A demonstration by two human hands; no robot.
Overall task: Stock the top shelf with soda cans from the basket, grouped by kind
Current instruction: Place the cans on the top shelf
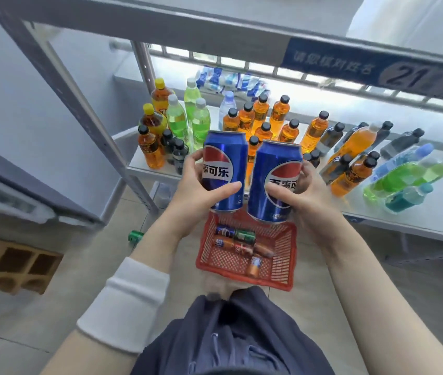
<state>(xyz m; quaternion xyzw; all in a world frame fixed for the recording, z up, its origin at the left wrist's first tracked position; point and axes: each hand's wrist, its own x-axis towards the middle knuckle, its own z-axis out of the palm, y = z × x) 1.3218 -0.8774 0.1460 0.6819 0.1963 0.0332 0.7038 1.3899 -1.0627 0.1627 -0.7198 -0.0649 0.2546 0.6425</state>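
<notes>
Up above the red basket [282, 255], each hand held an upright blue cola can: left hand [198, 196] wrapped round one can [224, 169], right hand [304, 196] round the other [273, 182], side by side.

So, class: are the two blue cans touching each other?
Apart. The head view shows the left can and the right can with a clear gap between them.

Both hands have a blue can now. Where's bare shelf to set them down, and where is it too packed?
The top shelf surface is out of view. On the bottle shelf, bare patches lie along the front edge, right of the right hand, and behind the tipped bottles. The left half is crowded with orange bottles and green bottles.
</notes>
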